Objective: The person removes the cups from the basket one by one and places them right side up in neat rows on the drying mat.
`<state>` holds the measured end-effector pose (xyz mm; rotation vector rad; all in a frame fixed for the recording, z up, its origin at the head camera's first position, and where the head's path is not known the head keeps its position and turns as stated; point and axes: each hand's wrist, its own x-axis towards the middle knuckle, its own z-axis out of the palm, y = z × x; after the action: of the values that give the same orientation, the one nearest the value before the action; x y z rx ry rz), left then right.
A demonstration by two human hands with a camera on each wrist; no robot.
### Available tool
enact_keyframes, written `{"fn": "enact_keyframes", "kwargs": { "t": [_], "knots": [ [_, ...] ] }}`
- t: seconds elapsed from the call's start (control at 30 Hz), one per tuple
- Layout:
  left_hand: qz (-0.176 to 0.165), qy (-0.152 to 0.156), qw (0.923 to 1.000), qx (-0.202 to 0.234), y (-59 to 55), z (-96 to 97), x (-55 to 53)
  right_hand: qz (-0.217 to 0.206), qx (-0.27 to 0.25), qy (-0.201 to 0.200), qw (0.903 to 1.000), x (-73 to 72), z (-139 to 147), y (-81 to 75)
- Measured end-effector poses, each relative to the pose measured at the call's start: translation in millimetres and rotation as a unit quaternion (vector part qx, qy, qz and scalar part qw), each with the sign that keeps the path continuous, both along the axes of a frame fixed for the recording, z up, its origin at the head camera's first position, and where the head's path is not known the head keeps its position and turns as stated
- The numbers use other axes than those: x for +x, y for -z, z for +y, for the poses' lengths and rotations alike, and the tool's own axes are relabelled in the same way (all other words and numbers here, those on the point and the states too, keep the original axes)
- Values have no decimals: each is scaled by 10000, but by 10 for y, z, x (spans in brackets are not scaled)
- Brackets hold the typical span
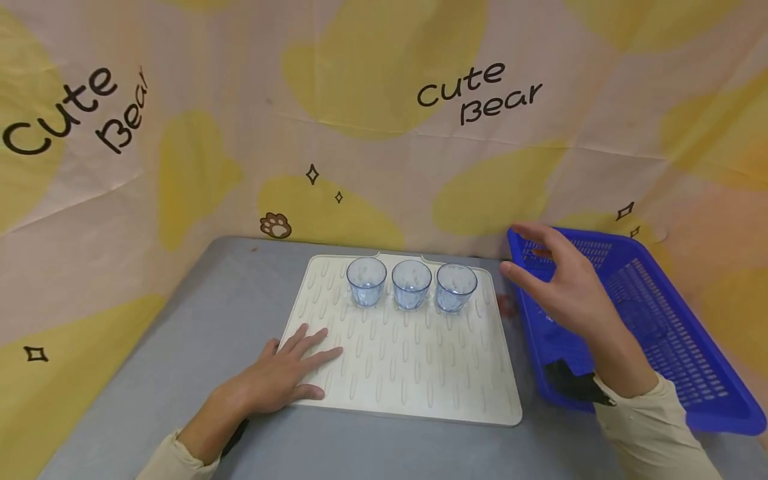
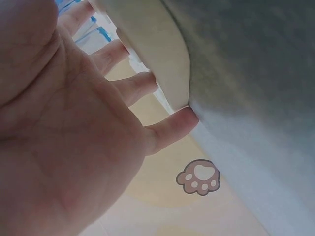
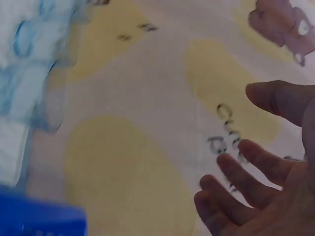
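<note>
Three clear bluish drinking glasses stand upright in a row along the back of a white ridged mat: a left glass, a middle glass and a right glass. My left hand rests with spread fingers on the mat's front left part; in the left wrist view its fingertips lie along the mat's edge. My right hand is raised over the left side of a blue basket, thumb and fingers apart, holding nothing. The right wrist view shows its relaxed fingers against the backdrop.
The blue perforated basket stands right of the mat, its long rim raised above the grey table. A faint glass outline shows inside it. A printed cloth backdrop rises behind the table and on the left.
</note>
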<state>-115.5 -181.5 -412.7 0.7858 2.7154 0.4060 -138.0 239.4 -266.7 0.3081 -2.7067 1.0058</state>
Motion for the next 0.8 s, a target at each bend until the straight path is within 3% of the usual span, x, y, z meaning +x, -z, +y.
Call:
{"fn": "enact_keyframes", "kwargs": {
  "t": [0.2,0.33,0.67,0.8],
  "knots": [
    [58,24,10000,0,1,-5,2,-222,353,391,9984,-186,473,124],
    [55,-1,10000,-39,10,-3,-8,-499,562,355,9965,-284,699,245],
    [20,-40,10000,-59,1,13,-16,-1082,1374,-804,9813,-444,1073,592],
    [-19,-63,9999,-75,-5,18,-16,-1077,1668,-919,9758,-470,1116,669]
  ]
}}
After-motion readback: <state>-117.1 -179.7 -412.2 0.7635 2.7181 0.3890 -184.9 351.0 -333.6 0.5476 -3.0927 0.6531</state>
